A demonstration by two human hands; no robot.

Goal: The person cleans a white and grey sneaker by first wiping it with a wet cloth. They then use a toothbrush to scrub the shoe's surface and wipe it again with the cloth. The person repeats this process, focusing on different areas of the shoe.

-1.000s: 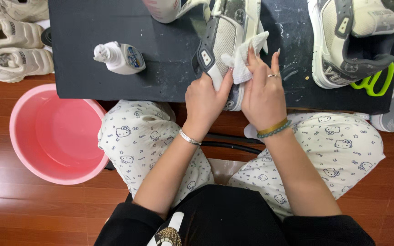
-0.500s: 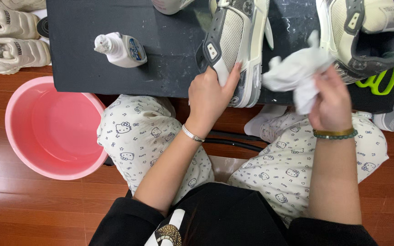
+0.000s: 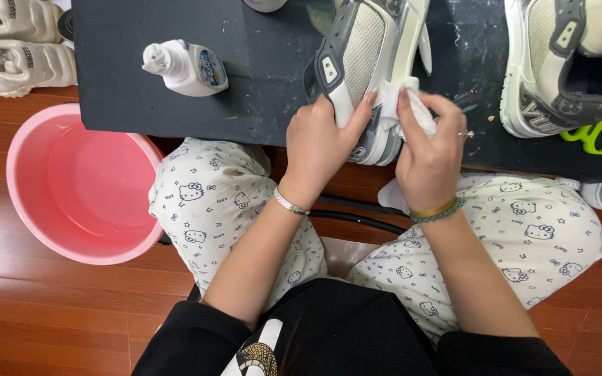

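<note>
The left hand (image 3: 322, 143) grips the heel of the grey shoe (image 3: 367, 66), which looks light and firm, while the right hand (image 3: 430, 150) pinches the soft white cloth (image 3: 402, 104) right beside it.

White pump bottle (image 3: 188, 66), blue label, lying on dark table (image 3: 259, 90).

**Crowded right of the table, open room on the left**

The grey sneaker (image 3: 367, 63) and the second sneaker (image 3: 566, 63) crowd the right half of the black table (image 3: 259, 76), with a narrow bare strip between them. Left of the grey sneaker, only the white pump bottle (image 3: 186, 67) interrupts open tabletop. The pink basin (image 3: 81, 184) blocks the floor lower left.
</note>
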